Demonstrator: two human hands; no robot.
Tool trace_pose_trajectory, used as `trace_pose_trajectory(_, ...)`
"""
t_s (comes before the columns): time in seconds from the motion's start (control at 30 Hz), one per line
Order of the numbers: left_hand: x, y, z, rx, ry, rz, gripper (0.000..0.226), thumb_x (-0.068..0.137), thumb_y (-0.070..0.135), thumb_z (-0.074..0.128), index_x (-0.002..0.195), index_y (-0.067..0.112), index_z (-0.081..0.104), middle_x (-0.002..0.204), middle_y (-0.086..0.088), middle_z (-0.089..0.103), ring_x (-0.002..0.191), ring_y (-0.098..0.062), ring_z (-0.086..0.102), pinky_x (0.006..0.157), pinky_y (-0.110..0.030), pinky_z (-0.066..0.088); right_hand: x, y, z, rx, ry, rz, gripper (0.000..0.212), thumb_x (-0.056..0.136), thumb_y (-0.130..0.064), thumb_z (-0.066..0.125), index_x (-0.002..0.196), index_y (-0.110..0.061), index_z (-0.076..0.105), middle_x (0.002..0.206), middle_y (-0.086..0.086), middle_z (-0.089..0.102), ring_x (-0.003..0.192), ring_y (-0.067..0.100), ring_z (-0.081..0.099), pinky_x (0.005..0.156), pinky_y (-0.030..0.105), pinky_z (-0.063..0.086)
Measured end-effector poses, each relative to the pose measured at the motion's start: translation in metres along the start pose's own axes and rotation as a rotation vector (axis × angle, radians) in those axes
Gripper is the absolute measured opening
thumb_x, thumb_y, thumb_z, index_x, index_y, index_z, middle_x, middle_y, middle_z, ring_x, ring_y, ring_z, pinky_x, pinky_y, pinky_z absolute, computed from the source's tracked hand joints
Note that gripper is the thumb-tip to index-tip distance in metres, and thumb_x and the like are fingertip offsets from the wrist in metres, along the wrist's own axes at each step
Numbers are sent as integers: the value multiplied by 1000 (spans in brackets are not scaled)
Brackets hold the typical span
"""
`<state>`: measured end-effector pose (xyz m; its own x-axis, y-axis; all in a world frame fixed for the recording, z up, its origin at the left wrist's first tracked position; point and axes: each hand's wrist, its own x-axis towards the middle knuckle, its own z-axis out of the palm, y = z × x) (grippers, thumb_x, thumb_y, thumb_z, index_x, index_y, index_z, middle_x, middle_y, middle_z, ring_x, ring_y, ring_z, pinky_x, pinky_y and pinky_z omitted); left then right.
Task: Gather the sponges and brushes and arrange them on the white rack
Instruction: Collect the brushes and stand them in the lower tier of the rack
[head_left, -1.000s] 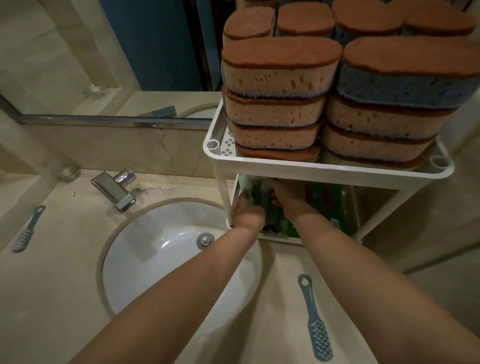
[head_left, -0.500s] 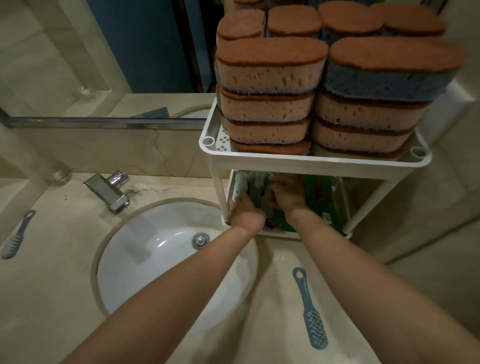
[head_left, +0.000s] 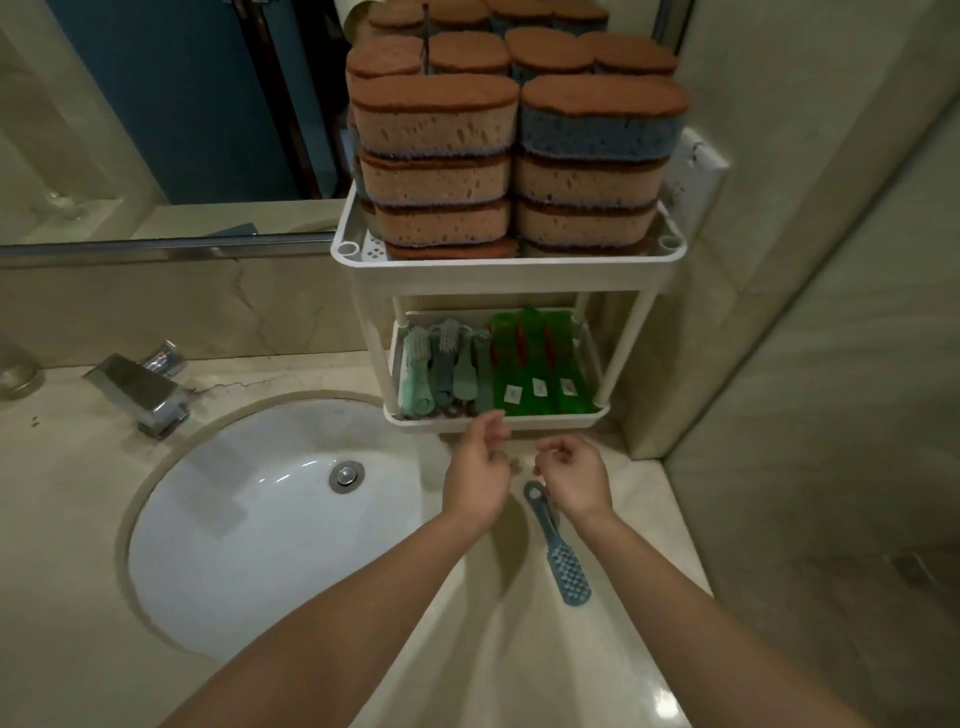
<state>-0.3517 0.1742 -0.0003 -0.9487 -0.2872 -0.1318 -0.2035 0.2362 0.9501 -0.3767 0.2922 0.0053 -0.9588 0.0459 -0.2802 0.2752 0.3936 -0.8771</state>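
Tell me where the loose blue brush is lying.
In the head view, the blue brush lies on the counter right of the sink, in front of the white rack, its handle end by the right hand.

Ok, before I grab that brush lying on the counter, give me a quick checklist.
1. Left hand free: ok, holds nothing.
2. Right hand free: ok, holds nothing.
3. Blue brush reachable: ok, lies flat on the counter right beneath the right hand.
4. Space on lower shelf: cannot tell; shelved brushes and green items cover most of it.
5. Space on top shelf: not ok, stacked full of sponges.
6. No other strays: cannot tell; counter runs out of view.
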Motion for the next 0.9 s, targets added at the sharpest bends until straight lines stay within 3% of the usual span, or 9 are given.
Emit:
trace_pose_trajectory(0.1, -17, -13, 13, 31, -88, -49, 42, 92, -4, 43, 119, 27, 48, 101, 9, 57, 102, -14, 58, 93, -26, 48, -15, 22, -11, -150, -15, 59, 14, 83, -15, 63, 94, -23, 63, 81, -6, 63, 80, 16, 62, 78, 32, 51)
trace_pose_trajectory(0.2, -29, -26, 22, 39, -186, -103, 41, 92, -6, 41, 125, 17, 49, 104, 1, 60, 105, -20, 59, 95, -32, 48, -29, 37, -17, -253, -24, 70, 16, 84, -23, 65, 100, -22, 62, 84, -3, 64, 82, 18, 63, 76, 34, 52)
trace_pose_trajectory(0.37, -40, -42, 29, 84, -316, -182, 38, 95, -2, 46, 130, 13, 49, 113, -6, 63, 113, -25, 59, 100, -35, 46, -47, 55, -15, -636, -56, 53, 44, 81, -28, 68, 122, -20, 54, 116, 2, 58, 107, 23, 57, 71, 29, 43)
trace_pose_trajectory(0.5, -44, -52, 35, 94, -376, -229, 41, 92, -7, 45, 130, 9, 48, 107, -10, 64, 111, -27, 61, 103, -36, 45, -57, 64, -12, -868, -25, 24, 37, 84, -30, 63, 116, -20, 49, 114, 4, 58, 105, 25, 56, 72, 31, 39)
trace_pose_trajectory(0.6, -46, -54, 34, 98, -379, -223, 42, 91, -10, 45, 130, 7, 47, 103, -9, 64, 111, -26, 60, 104, -32, 43, -59, 68, -9, -893, -31, 33, 34, 82, -25, 63, 113, -19, 49, 111, 5, 59, 103, 26, 56, 71, 30, 37)
trace_pose_trajectory(0.7, -50, -53, 27, 63, -381, -203, 44, 89, -18, 40, 127, 3, 47, 106, -21, 60, 114, -30, 56, 107, -32, 38, -61, 69, -7, -893, -54, 41, 35, 81, -25, 64, 113, -19, 50, 110, 5, 57, 103, 26, 56, 72, 31, 38)
trace_pose_trajectory(0.8, -53, -46, 16, 139, -394, -162, 48, 86, -15, 39, 120, 17, 51, 108, -8, 58, 111, -22, 56, 102, -26, 42, -62, 68, -3, -829, -96, 40, 28, 82, -22, 60, 108, -18, 54, 106, 4, 58, 95, 25, 59, 68, 30, 42)
trace_pose_trajectory(0.9, -56, -39, 3, 290, -355, -78, 55, 84, -10, 43, 125, 25, 55, 120, 0, 55, 116, -13, 52, 102, -22, 40, -65, 60, 5, -569, -125, 16, 9, 82, -26, 60, 89, -21, 58, 87, -1, 64, 78, 21, 61, 56, 28, 40)
